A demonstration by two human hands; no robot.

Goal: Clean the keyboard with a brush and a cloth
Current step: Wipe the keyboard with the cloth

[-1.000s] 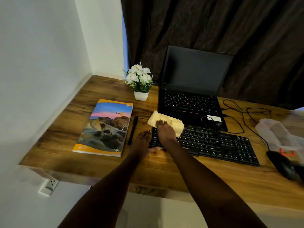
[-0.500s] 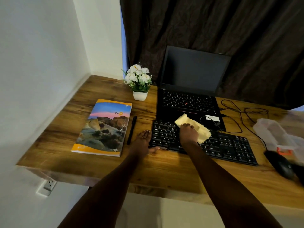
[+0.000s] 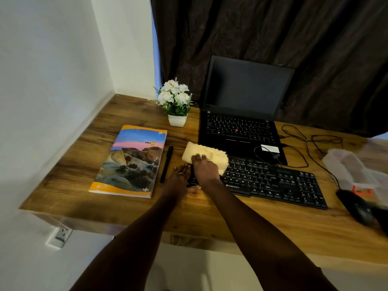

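Right hand [image 3: 204, 166] slid the cloth [image 3: 206, 153] back from the keyboard [image 3: 273, 181] middle to its frame-left end, centre frame; fingers together, pressing it down. Left hand [image 3: 179, 177] braced that end, fingers straight, together.

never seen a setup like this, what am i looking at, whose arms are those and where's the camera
There is no robot here: the arms belong to a person cleaning a keyboard. Every picture comes from one wide camera worn on the person's head, looking forward and down, so the arms reach in from the bottom. On the desk lie the keyboard, an open laptop behind it, a book, a pen, a flower pot and, at the far right, a mouse. The right hand presses a yellow cloth onto the keyboard's left end. The left hand rests with straight fingers against that end, seemingly steadying it, and holds nothing.
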